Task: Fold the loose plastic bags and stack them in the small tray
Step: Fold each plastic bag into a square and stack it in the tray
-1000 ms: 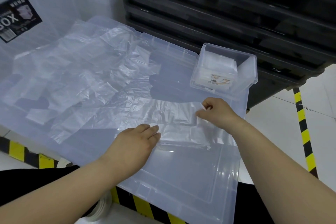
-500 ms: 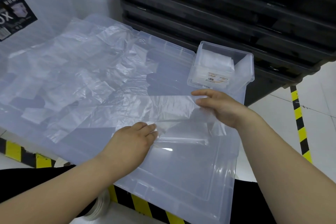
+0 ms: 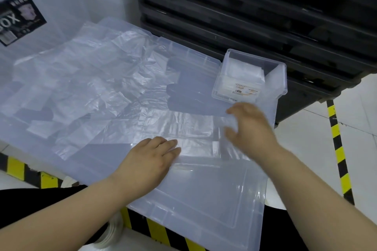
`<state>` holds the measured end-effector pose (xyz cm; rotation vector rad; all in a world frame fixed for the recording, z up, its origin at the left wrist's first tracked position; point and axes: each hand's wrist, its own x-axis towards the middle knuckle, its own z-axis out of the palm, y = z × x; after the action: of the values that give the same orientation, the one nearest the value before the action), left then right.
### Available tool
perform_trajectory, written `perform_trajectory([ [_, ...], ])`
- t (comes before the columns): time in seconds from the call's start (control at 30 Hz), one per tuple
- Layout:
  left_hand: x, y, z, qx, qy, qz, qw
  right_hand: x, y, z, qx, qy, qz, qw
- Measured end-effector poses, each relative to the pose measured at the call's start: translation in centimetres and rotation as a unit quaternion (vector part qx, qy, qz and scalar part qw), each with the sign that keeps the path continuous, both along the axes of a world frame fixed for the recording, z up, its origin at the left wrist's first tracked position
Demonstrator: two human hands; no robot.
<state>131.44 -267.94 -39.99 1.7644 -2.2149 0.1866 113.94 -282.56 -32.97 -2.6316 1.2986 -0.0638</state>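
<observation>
A clear plastic bag point(image 3: 183, 128) lies flat on a large translucent storage-box lid point(image 3: 204, 193). My left hand point(image 3: 153, 157) presses flat on the bag's near left corner. Blurred by motion, my right hand point(image 3: 251, 126) curls its fingers and thumb round the bag's right edge. The small clear tray point(image 3: 282, 79) stands just beyond my right hand at the lid's far right corner. A stack of folded bags point(image 3: 240, 73) sits inside it. Several loose crumpled bags point(image 3: 81, 87) are spread over the left half of the lid.
Stacked black crates point(image 3: 255, 10) rise right behind the tray. A translucent box with a black label point(image 3: 20, 18) stands at the far left. Yellow-black hazard tape point(image 3: 336, 149) marks the white floor to the right. A roll of clear tape point(image 3: 110, 234) lies below the lid's near edge.
My right hand had lifted the bag's right edge and carried it towards the tray; now it sits lower and further right with the bag stretched out flat. My left hand stays pressed in place.
</observation>
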Motion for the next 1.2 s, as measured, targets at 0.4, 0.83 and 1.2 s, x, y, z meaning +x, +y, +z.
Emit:
perform_trajectory([
  [0.4,1.2,-0.3,0.7,0.032,-0.005,0.002,0.999,2.6,5.2,-4.0,-0.075,0.059,0.184,0.978],
  [0.83,5.0,-1.1,5.1,0.353,0.367,0.211,0.834,0.7,1.4,0.8,0.2,0.072,0.082,0.974],
  [1.2,5.8,-1.6,4.5,0.284,0.532,0.353,0.715,-0.1,-2.8,-1.4,0.297,-0.099,-0.112,0.943],
])
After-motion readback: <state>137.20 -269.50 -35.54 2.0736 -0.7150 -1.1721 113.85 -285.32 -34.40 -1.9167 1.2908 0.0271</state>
